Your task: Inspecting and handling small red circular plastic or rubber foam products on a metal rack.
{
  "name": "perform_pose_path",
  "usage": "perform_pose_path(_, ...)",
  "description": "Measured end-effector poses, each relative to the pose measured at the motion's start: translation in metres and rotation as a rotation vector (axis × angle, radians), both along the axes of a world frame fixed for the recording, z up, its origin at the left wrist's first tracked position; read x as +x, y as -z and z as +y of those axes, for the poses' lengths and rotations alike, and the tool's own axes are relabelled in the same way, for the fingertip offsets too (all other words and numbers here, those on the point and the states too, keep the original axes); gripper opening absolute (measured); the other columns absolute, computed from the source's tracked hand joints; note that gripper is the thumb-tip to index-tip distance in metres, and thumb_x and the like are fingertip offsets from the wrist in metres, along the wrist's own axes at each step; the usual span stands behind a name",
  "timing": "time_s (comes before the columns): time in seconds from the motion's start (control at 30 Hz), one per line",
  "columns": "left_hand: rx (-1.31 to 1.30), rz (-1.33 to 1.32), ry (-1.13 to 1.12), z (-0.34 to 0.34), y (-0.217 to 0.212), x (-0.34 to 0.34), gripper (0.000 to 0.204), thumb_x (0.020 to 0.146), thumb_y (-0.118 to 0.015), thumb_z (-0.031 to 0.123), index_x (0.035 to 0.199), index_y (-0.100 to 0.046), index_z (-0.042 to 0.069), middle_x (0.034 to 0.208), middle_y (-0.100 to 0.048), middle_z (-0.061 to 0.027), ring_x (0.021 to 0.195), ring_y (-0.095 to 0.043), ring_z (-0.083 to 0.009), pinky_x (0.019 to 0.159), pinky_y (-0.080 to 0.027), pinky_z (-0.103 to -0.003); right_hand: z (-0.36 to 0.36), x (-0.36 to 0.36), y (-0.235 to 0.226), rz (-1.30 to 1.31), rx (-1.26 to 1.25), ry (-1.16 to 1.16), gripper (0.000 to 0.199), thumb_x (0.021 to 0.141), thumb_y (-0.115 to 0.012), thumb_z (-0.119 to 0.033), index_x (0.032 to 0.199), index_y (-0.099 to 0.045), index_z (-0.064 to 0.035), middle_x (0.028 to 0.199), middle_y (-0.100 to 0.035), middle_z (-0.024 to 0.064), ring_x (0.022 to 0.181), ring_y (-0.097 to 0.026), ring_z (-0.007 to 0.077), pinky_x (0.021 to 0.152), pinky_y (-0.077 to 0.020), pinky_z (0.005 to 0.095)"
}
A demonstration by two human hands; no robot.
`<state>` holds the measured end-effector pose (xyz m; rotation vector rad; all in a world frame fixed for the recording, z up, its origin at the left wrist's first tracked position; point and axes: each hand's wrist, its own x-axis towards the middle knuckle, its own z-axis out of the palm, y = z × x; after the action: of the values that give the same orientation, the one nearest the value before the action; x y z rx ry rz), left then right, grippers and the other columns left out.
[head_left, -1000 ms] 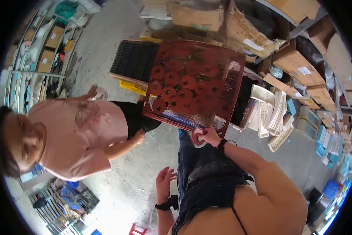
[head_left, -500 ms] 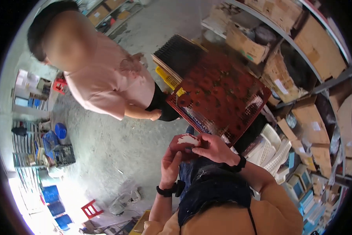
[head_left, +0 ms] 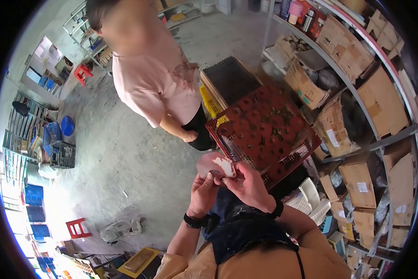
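Here, the left hand [head_left: 203, 195] and right hand [head_left: 251, 187] together grip a dull-red piece [head_left: 209, 165] with a whitish patch, just below centre. Red rings [head_left: 264, 129] lie on a mesh crate [head_left: 307, 149], right of centre.

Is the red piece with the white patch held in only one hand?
No, the left hand and the right hand both hold the red piece.

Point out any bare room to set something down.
The widest free patch is the concrete floor left of the left hand, bordered by the blue basin, black crate, other person and lower red stool; one small pale scrap lies there. Crowded: the dark red crate, mostly covered by red rings, and the right-hand shelf, packed with cardboard boxes.
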<state>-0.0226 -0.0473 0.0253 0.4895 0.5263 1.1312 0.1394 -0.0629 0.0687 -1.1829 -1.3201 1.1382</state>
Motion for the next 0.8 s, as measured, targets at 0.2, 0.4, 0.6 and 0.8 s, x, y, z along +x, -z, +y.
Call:
perform_pose_path(0.2, 0.05, 0.004, 0.049, 0.001, -0.019, -0.01, 0.015, 0.101, -0.05, 0.017, 0.1, -0.059, 0.005, 0.084, -0.058, -0.0013, 0.095, -0.057, -0.0164, 0.091, -0.043, -0.035, 0.004, -0.004, -0.013, -0.145, 0.064, -0.016, 0.019, 0.09, -0.067, -0.012, 0.099, -0.057, 0.0014, 0.08, -0.063, 0.0117, 0.069, -0.065, 0.0167, 0.061, -0.0496, 0.0297)
perform_pose_path(0.4, 0.097, 0.104, 0.052, 0.0, -0.027, -0.021, 0.018, 0.1, -0.054, 0.02, 0.092, -0.062, 0.006, 0.08, -0.059, -0.0008, 0.091, -0.059, -0.0163, 0.09, -0.045, -0.034, 0.013, -0.01, -0.025, -0.208, 0.069, 0.006, 0.019, 0.095, -0.062, -0.018, 0.092, -0.061, 0.0002, 0.064, -0.061, 0.0108, 0.055, -0.061, 0.0169, 0.051, -0.0456, 0.0293)
perform_pose_path(0.6, 0.127, 0.003, -0.016, 0.0, -0.019, -0.027, 0.017, 0.1, -0.055, 0.021, 0.105, -0.059, 0.006, 0.085, -0.057, -0.0001, 0.092, -0.057, -0.0151, 0.086, -0.046, -0.033, 0.018, -0.013, -0.04, -0.285, 0.104, -0.066, 0.017, 0.096, -0.061, -0.014, 0.092, -0.059, 0.0031, 0.063, -0.06, 0.0081, 0.059, -0.059, 0.0074, 0.052, -0.044, 0.0255)
perform_pose_path(0.8, 0.09, -0.017, -0.074, -0.003, -0.005, -0.026, 0.02, 0.1, -0.055, 0.022, 0.113, -0.056, 0.007, 0.087, -0.057, -0.0004, 0.091, -0.057, -0.0151, 0.087, -0.046, -0.033, 0.013, -0.01, -0.033, -0.303, 0.1, -0.171, 0.017, 0.089, -0.067, -0.013, 0.094, -0.059, 0.0009, 0.078, -0.065, 0.0137, 0.066, -0.066, 0.0195, 0.057, -0.0484, 0.0311)
